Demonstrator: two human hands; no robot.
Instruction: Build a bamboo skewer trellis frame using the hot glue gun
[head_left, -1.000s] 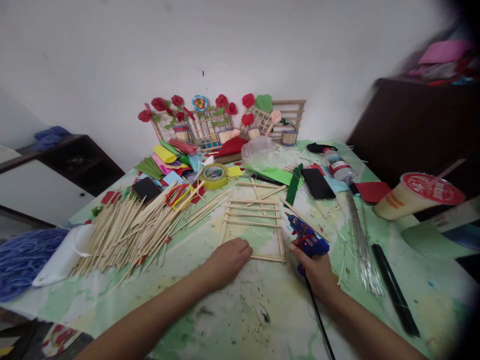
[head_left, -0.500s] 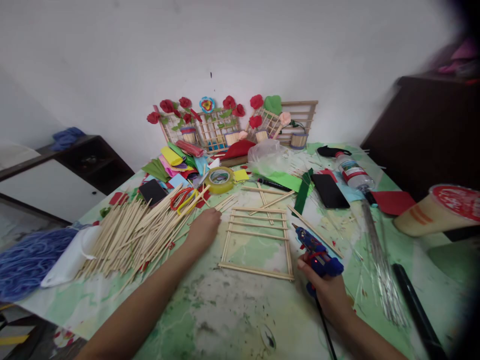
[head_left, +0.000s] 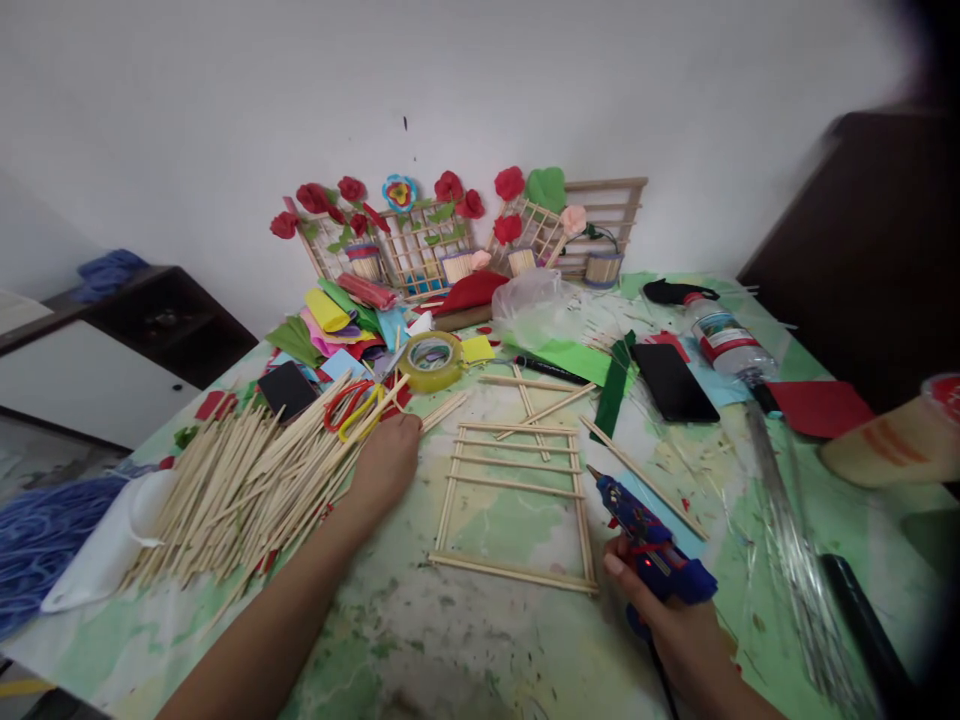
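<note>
My right hand is wrapped round the grip of a blue hot glue gun, whose small red light glows. The gun's nozzle points up and left, close to the right side of a square frame of thin wooden sticks. Several crossbars span the frame's upper part. My left hand rests with curled fingers at the right edge of a big pile of loose wooden sticks. A few sticks lie just past its fingertips. Whatever is between those fingers is hidden.
Scissors, a tape roll and coloured paper lie behind the pile. Lattices with paper flowers lean on the wall. To the right are a phone, a bottle, a tilted drink cup and wires.
The view has shifted a little. My left hand has drawn slightly left, toward the stick pile. My right hand still holds the glue gun beside the stick frame.
</note>
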